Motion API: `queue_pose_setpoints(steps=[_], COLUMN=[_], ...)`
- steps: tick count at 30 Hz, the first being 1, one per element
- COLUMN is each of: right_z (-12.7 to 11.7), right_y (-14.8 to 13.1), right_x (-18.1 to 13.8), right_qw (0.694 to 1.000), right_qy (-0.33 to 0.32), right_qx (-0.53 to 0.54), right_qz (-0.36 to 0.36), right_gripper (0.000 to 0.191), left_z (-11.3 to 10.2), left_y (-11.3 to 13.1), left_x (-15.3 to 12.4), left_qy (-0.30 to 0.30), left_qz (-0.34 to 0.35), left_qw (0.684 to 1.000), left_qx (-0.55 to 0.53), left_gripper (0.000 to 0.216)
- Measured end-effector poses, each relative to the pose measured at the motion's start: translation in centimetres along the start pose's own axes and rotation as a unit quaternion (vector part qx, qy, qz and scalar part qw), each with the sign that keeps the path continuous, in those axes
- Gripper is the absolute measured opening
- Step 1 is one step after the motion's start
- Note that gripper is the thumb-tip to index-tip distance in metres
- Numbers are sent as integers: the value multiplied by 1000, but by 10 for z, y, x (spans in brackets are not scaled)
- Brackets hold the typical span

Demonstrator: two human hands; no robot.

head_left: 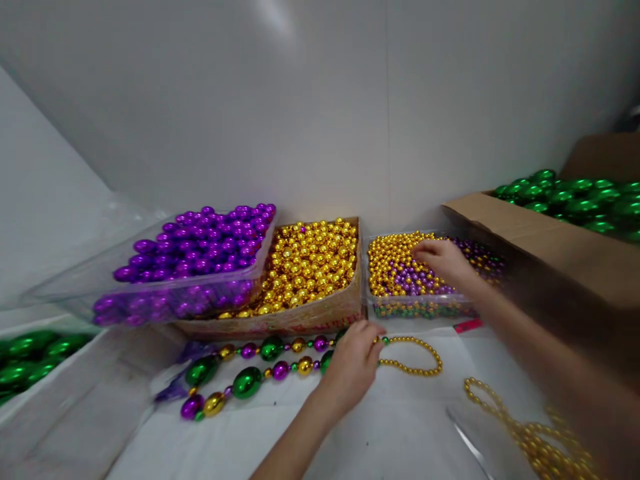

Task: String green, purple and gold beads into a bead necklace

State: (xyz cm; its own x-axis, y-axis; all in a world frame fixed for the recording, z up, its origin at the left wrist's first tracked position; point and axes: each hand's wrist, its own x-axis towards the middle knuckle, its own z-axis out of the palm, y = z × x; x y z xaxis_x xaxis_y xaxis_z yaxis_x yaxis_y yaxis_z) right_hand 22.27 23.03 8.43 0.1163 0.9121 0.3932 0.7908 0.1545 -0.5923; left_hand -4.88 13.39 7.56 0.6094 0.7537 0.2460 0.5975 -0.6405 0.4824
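A bead necklace (247,383) of large green, purple and gold beads, with a loop of small gold beads at its right end, lies on the white table. My left hand (354,357) is closed over it where the big beads meet the gold loop. Over a clear tub of small gold, purple and green beads (393,257), my right hand (443,260) has its fingers pinched together. Whether a bead sits between those fingertips is too small to tell.
Behind the necklace stand a clear tub of purple beads (200,243) and a cardboard box of gold beads (310,267). Green beads (575,197) fill a carton at right, more (40,357) at left. Gold bead strands (540,440) and a blurred metal tool (467,440) lie front right.
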Motion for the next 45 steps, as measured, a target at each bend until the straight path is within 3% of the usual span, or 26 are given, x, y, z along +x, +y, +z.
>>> queue_pose_setpoints(steps=[2,5,9,18,23,27,29,32,37,39,42,43,45], right_z=[17,40,52,47,44,43,43,43,50,52,52,52,52], right_y=[7,17,25,26,29,29,30,31,34,38,46,50,56], right_x=[14,30,41,33,36,36,35,33,33,32,32,32,32], right_qw=[997,985,964,940,928,922,923,925,940,950,963,965,966], right_qy=[-58,-129,-182,-230,-263,-280,-283,-288,-271,-257,-241,-235,-219], right_qx=[-42,-112,-190,-251,-261,-267,-262,-246,-203,-162,-74,-41,33], right_qz=[13,30,31,-31,-25,-17,-15,-3,48,67,95,107,137], right_gripper=[27,26,31,34,29,27,27,27,30,30,29,29,30], left_z=[11,29,45,52,63,65,60,49,43,46,49,48,45], left_y=[-2,-14,-33,-57,-61,-59,-55,-43,-18,-10,-3,-2,-1], left_x=[54,123,175,194,203,219,227,228,194,176,157,154,152], left_qy=[33,44,24,-41,-7,42,64,72,46,34,10,5,2], left_qz=[13,-33,-73,-46,-86,-145,-176,-202,-199,-211,-241,-251,-267], left_qw=[999,991,982,991,996,972,941,866,738,651,467,428,413], left_qx=[20,126,174,118,-13,-179,-283,-451,-644,-728,-851,-868,-871], left_gripper=[29,41,38,36,27,10,5,12,33,35,31,31,31])
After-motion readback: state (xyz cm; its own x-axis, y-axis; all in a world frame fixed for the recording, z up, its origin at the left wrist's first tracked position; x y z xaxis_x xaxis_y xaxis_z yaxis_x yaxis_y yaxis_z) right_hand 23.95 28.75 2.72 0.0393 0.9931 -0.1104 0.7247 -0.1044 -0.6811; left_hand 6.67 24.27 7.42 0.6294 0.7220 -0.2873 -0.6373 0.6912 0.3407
